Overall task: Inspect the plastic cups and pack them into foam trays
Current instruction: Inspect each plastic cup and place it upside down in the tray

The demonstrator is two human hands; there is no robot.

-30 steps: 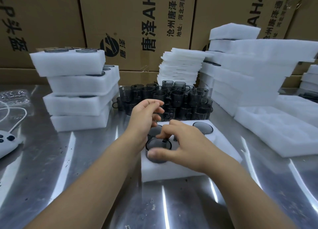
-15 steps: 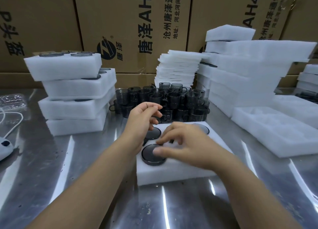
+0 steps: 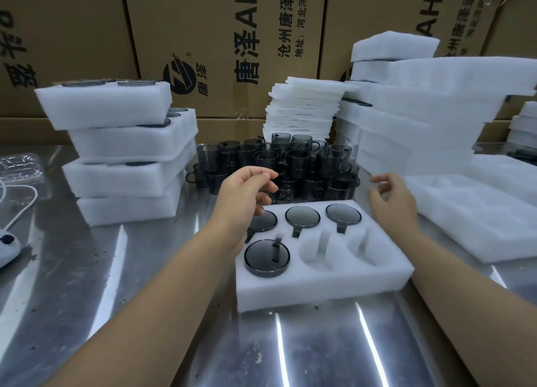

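Note:
A white foam tray (image 3: 322, 282) lies in front of me on the steel table. Several dark smoky cups sit upside down in its pockets; the nearest cup (image 3: 266, 258) fills the front left pocket, and the two front right pockets hold nothing. Behind the tray stands a cluster of loose dark plastic cups (image 3: 276, 165). My left hand (image 3: 244, 195) hovers over the tray's back left corner with fingers loosely curled, holding nothing. My right hand (image 3: 392, 197) hangs past the tray's back right corner, fingers relaxed and empty.
Filled foam trays (image 3: 122, 151) are stacked at the left. Thin foam sheets (image 3: 305, 107) are piled behind the cups, and tall stacks of foam trays (image 3: 421, 119) rise at the right with a flat tray (image 3: 476, 221) beside them. Cardboard boxes (image 3: 226, 38) wall the back. A white cable (image 3: 17, 203) lies far left.
My right hand let go of the cup seated in the front left pocket and moved away to the right. My left hand lifted slightly toward the loose cups.

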